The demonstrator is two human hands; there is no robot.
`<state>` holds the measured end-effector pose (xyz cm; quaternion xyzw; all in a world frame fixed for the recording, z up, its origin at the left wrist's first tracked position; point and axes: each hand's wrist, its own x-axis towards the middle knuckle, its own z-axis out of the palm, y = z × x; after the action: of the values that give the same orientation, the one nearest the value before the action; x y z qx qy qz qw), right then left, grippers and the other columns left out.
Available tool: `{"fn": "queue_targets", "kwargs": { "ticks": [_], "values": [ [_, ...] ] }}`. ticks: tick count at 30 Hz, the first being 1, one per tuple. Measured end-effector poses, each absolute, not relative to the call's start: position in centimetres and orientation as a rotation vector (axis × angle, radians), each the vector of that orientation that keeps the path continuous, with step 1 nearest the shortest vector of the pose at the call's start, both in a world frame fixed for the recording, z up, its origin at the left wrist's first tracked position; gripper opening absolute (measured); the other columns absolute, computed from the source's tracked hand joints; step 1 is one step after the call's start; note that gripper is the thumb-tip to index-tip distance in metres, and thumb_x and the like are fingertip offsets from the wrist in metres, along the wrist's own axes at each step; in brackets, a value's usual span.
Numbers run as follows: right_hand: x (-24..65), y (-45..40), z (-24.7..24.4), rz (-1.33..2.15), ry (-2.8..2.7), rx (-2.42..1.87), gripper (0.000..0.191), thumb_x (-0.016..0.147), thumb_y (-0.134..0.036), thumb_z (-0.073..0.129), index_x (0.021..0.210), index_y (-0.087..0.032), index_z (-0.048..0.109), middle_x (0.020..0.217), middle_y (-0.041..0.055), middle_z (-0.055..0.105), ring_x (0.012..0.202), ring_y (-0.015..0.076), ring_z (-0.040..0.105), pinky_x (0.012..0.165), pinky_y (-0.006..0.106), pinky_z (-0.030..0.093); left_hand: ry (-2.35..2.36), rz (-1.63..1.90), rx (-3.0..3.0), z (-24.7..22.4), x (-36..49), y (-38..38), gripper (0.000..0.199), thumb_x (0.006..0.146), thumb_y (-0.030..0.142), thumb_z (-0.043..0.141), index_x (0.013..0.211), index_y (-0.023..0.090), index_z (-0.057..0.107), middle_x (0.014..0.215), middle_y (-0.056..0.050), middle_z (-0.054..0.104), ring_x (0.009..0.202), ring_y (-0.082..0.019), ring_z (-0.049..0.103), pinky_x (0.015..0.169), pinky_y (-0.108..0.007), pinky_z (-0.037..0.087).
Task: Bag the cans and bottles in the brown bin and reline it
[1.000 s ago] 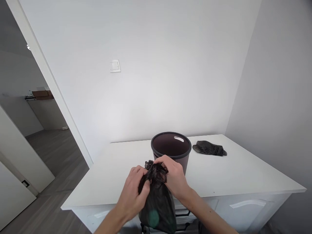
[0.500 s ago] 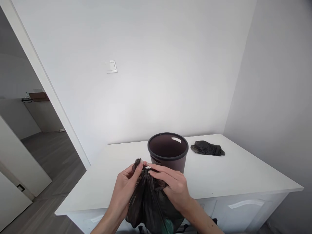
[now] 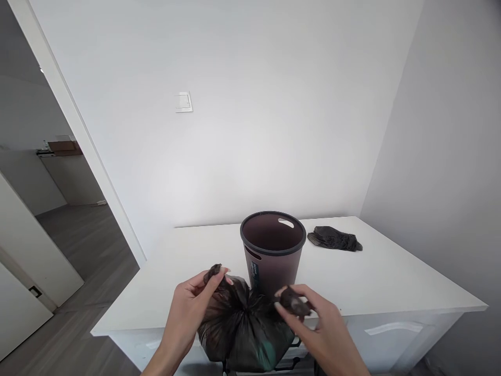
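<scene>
A filled black plastic bag [image 3: 242, 334], gathered at a knot in its middle, hangs at the front edge of the white cabinet top; something green shows through its lower right. My left hand [image 3: 195, 300] pinches one twisted end of the bag, left of the knot. On the other side, my right hand [image 3: 315, 324] grips the other bunched end. Just behind the bag stands a purple-brown bin [image 3: 276, 269] with a dark rim, handle holes and a label; its mouth faces up.
A crumpled black bag [image 3: 334, 238] lies right of the bin on the white cabinet top [image 3: 364, 282]. The wall behind carries a light switch [image 3: 183, 102]. An open doorway is at the left, with a brown box [image 3: 64, 148] beyond it.
My hands have moved apart, pulling the bag's two ends outward from the knot. The bag now looks rounder and sits higher, and more of the bin's front shows.
</scene>
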<state>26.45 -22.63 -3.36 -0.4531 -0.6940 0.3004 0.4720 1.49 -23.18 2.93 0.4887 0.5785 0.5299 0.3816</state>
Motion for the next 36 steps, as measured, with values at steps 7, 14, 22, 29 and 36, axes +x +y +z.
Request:
{"fn": "queue_targets", "kwargs": {
  "ticks": [7,14,22,29,36],
  "values": [
    [19.5,-22.8,0.2,0.501,-2.25,-1.056,0.007,0.084,-0.024,0.073,0.089,-0.023,0.068,0.086,0.007,0.075,0.072,0.0247,0.069,0.055,0.029,0.036,1.383,1.169,1.529,6.2,5.1,-25.5,0.03,0.086,0.051,0.071,0.09,0.024,0.085,0.084,-0.005,0.079,0.085,-0.026,0.071,0.076,-0.031,0.057],
    [25.3,-25.9,-0.7,0.989,-2.023,-1.002,0.029,0.086,-0.031,0.06,0.063,-0.023,0.044,0.061,-0.0001,0.061,0.056,0.0147,0.054,0.051,0.024,0.035,1.318,1.258,1.596,4.8,2.0,-26.9,0.04,0.094,0.057,0.06,0.11,0.025,0.078,0.109,-0.008,0.078,0.102,-0.027,0.07,0.094,-0.036,0.056],
    [43.5,-25.8,-2.2,0.135,-1.671,-1.508,0.045,0.089,-0.063,0.056,0.066,-0.028,0.043,0.054,-0.0001,0.048,0.047,0.0166,0.042,0.046,0.029,0.036,1.885,1.237,1.588,-5.2,-4.2,-20.4,0.052,0.092,0.072,0.049,0.089,0.024,0.068,0.098,-0.008,0.075,0.092,-0.028,0.07,0.082,-0.038,0.055],
    [49.3,-14.4,-3.0,-0.593,-1.781,-1.693,0.035,0.102,-0.048,0.034,0.08,-0.025,0.049,0.079,0.0026,0.057,0.057,0.0155,0.049,0.049,0.029,0.023,2.022,0.988,1.793,-11.3,-5.8,-15.8,0.041,0.095,0.058,0.046,0.089,0.023,0.066,0.085,-0.005,0.072,0.077,-0.025,0.066,0.074,-0.035,0.049],
    [49.2,-5.3,-11.6,-0.517,-1.922,-1.976,0.021,0.103,-0.031,0.042,0.1,-0.021,0.061,0.096,0.006,0.069,0.061,0.0157,0.062,0.05,0.029,0.015,2.104,0.848,1.883,-13.1,-6.7,-14.7,0.047,0.095,0.062,0.039,0.083,0.023,0.063,0.075,-0.003,0.066,0.074,-0.024,0.062,0.069,-0.034,0.045]
  ]
}}
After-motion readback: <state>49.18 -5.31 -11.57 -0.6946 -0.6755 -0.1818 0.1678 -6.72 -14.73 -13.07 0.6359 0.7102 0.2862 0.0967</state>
